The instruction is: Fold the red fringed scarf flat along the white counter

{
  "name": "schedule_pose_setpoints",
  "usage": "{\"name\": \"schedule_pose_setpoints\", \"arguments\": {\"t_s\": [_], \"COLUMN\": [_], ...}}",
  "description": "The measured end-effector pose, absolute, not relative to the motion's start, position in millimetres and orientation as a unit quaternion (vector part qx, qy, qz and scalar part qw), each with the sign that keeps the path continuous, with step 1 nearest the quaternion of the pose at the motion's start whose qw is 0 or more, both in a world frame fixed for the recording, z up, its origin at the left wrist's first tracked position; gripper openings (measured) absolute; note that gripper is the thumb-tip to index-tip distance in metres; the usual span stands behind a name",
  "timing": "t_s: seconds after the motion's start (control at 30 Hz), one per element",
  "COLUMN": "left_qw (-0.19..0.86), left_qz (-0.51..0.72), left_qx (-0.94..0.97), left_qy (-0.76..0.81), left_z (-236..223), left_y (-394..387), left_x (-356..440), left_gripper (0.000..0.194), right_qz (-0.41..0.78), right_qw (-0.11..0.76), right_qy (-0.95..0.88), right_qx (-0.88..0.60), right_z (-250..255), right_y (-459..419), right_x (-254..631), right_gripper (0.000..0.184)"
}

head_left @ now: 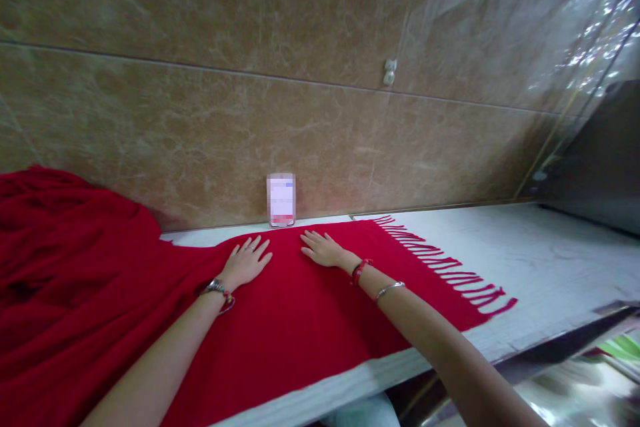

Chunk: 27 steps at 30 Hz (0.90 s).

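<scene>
Two hands [246, 261] [323, 250] on red cloth [295, 320]

Left fingers [262, 247] and right fingers [310, 241] rest spread on fringed red cloth [305, 320].

the scarf [295, 307] is plain deep red. across the centre and lower middle of the frame it lies flat and nearly smooth; at the left edge it is bunched in a loose, folded heap. its straight end, right of centre, slants down rightward and bears a fringe [447, 263] of thin strands.
</scene>
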State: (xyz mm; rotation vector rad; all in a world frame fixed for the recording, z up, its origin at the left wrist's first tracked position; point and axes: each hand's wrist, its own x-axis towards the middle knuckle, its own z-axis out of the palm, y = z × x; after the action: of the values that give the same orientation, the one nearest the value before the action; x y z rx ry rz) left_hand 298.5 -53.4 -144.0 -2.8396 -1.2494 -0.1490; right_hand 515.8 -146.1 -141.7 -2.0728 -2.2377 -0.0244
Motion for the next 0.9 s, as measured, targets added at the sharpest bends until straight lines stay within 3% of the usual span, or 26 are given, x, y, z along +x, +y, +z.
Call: {"name": "schedule_pose_setpoints", "arguments": {"t_s": [0.27, 0.57, 0.73, 0.9], "left_qw": [0.014, 0.010, 0.035, 0.004], "left_qz": [-0.042, -0.034, -0.067, -0.050], "left_qx": [-0.916, -0.914, -0.903, -0.885], "left_qy": [-0.398, -0.405, -0.423, -0.462], "left_z": [-140.3, -139.1, -137.8, -139.8], "left_y": [-54.3, -56.1, -61.4, -58.4], "left_x": [297.3, 297.9, 298.3, 299.0], "left_gripper": [0.054, 0.054, 0.052, 0.055], "right_qz": [0.004, -0.003, -0.050, -0.045], "right_qw": [-0.006, 0.010, 0.044, 0.084], "right_qy": [-0.635, -0.541, -0.531, -0.688], "right_qx": [-0.773, -0.841, -0.845, -0.719], "right_z": [-146.0, -149.9, -134.1, -124.3], "right_y": [-161.0, -190.7, -185.5, -149.9], "right_x": [623.2, 694.8, 673.3, 575.8], "right_gripper": [0.049, 0.048, 0.051, 0.053]}}
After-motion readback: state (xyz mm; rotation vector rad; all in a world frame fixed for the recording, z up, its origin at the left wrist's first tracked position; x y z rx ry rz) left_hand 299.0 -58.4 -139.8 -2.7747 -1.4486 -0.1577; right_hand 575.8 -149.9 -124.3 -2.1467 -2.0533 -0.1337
